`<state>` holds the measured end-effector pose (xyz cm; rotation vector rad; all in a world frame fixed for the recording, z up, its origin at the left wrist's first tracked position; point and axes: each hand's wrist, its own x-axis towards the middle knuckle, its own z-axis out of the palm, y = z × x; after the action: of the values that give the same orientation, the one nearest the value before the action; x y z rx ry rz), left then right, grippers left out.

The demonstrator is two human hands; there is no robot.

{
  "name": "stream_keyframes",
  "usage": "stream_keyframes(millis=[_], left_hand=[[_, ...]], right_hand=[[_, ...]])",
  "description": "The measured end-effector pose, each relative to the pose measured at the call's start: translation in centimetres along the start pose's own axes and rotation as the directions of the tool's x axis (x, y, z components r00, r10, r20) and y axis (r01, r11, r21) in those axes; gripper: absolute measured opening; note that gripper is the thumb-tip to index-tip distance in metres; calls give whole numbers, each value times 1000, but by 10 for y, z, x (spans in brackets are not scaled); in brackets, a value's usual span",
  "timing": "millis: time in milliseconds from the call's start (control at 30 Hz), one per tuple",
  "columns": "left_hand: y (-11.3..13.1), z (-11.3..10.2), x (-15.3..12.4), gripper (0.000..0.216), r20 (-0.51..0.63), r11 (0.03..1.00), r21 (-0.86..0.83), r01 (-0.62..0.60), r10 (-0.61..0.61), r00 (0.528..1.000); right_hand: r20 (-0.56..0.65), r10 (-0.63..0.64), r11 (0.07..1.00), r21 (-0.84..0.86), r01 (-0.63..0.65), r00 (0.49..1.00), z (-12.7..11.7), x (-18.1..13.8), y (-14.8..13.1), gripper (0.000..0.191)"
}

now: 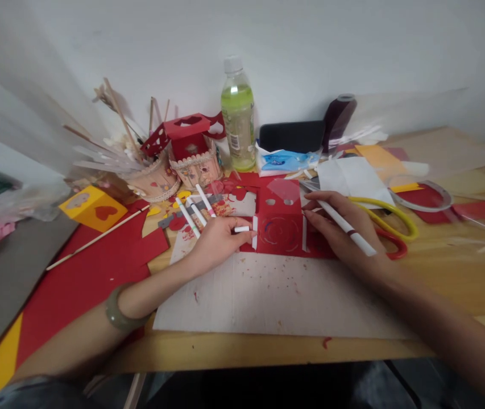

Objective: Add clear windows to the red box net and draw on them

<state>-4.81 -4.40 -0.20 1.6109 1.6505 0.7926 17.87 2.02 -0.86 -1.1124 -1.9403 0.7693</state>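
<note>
A red paper cutout (279, 230) with cut swirl lines lies on a pale work board (276, 295). My left hand (216, 241) rests at its left edge, fingers curled round a small white pen cap (242, 229). My right hand (342, 233) lies on the paper's right edge and grips a white pen (347, 228) with its tip pointing toward the far left.
Several white markers (193, 213) lie behind my left hand. Yellow and red scissors (389, 227) sit right of my right hand. A green drink bottle (239, 116), red paper boxes (191, 139), a yellow box (94, 207), a tissue pack (285, 161) and a wooden skewer (97, 237) crowd the wooden table.
</note>
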Motion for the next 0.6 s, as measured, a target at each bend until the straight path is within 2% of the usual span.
stream_keyframes(millis=[300,600], left_hand=[[-4,3,1,24,-29,1000,-7,30,-30,999],[-2,2,1,20,-36,1000,-3,14,-14,999]], right_hand=[[33,-98,989,-108,101,995,2,-1,1,25],[42,-79,991,-108,83,996,0,0,0,26]])
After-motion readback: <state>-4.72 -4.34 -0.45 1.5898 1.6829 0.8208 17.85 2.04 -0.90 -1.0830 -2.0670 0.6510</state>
